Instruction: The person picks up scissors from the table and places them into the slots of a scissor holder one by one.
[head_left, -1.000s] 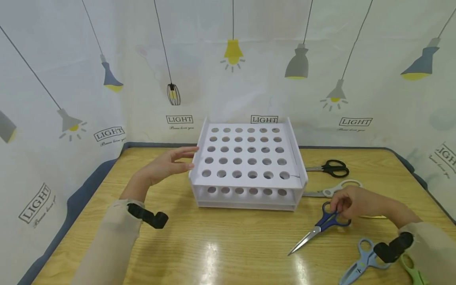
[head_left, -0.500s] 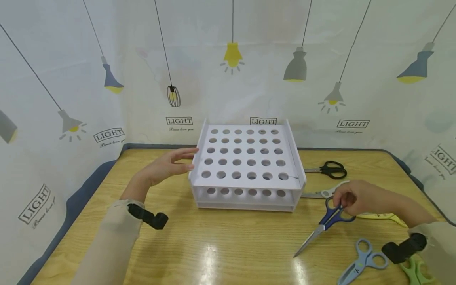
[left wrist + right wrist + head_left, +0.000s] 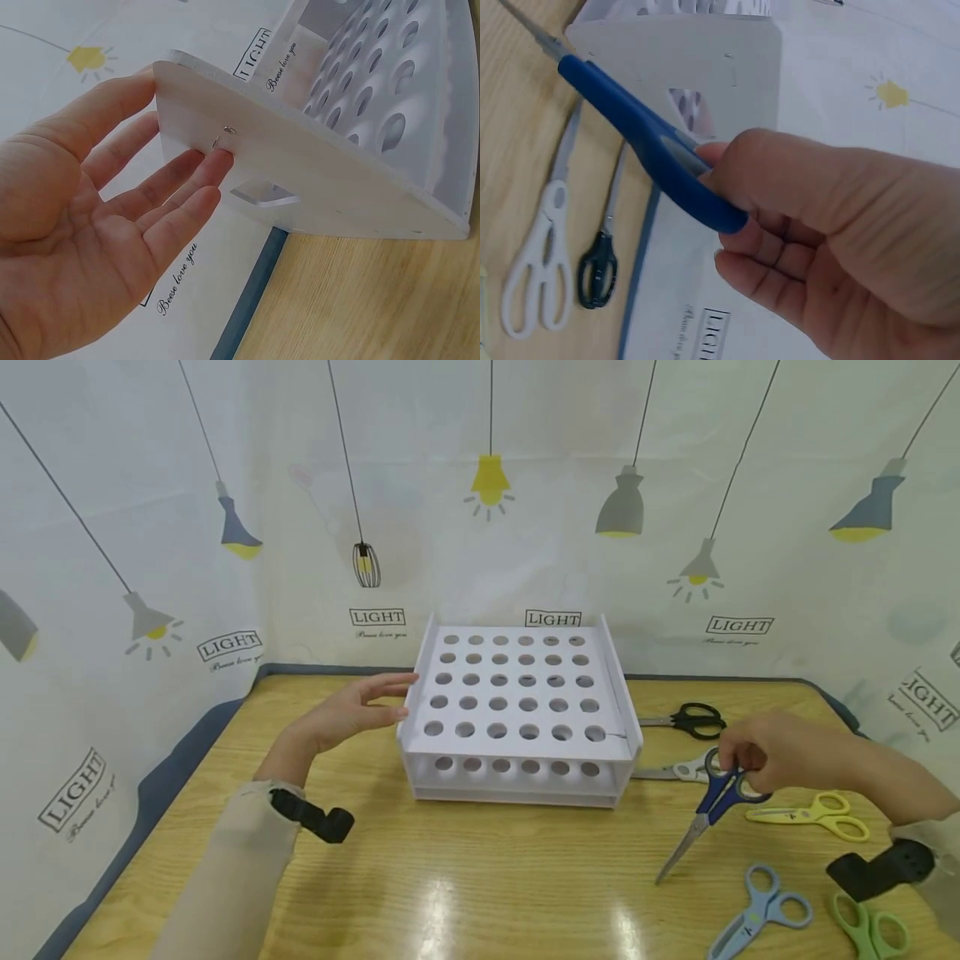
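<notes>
My left hand (image 3: 352, 710) is at the left side wall of a white rack (image 3: 517, 746) with rows of round holes. In the left wrist view its extended fingers (image 3: 180, 180) touch the outer face of that wall (image 3: 315, 165), near a cut-out. My right hand (image 3: 802, 760), to the right of the rack, pinches the handles of dark blue scissors (image 3: 722, 800) between thumb and fingers. The steel blades slant down to the left, closed together, above the wooden table. From the right wrist, the blue handle (image 3: 630, 124) crosses in front of the rack's right wall (image 3: 757, 67).
Black-handled scissors (image 3: 696, 721) and white scissors (image 3: 693, 770) lie right of the rack, blades toward it. Yellow scissors (image 3: 806, 812), light blue scissors (image 3: 759, 910) and green scissors (image 3: 866, 931) lie nearer the right front. A lamp-printed curtain (image 3: 487, 560) stands behind the table (image 3: 375, 877).
My right hand has moved right and slightly up with the dark blue scissors, whose blades now hang more steeply. The yellow scissors have come into fuller view. My left hand stays against the rack.
</notes>
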The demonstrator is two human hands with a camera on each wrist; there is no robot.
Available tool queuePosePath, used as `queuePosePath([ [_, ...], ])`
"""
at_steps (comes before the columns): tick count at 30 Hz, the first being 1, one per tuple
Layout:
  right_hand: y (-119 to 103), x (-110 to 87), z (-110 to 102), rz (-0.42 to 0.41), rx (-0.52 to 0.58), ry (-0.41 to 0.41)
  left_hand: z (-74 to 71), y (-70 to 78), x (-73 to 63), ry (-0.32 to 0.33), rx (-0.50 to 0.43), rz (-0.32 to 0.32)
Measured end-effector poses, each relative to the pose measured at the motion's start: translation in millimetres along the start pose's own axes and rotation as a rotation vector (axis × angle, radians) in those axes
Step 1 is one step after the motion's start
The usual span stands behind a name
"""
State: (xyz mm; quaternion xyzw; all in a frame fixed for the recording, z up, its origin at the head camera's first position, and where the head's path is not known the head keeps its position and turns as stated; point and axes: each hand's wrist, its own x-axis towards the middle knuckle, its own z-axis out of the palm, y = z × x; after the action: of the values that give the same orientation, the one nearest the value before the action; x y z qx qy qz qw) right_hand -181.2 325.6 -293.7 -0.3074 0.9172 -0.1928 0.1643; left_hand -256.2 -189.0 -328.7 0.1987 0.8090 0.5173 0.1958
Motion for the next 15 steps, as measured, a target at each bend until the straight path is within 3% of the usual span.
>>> queuePosePath([
  [6,-18,-0.6,-19,0.049,-0.207,0.053,0.3,0.3,-0.5,0.002,0.005,-0.005],
  [15,-51,3.3,-47,0.059,-0.321,0.104,0.1,-0.7,0.1,0.001,-0.007,0.007],
])
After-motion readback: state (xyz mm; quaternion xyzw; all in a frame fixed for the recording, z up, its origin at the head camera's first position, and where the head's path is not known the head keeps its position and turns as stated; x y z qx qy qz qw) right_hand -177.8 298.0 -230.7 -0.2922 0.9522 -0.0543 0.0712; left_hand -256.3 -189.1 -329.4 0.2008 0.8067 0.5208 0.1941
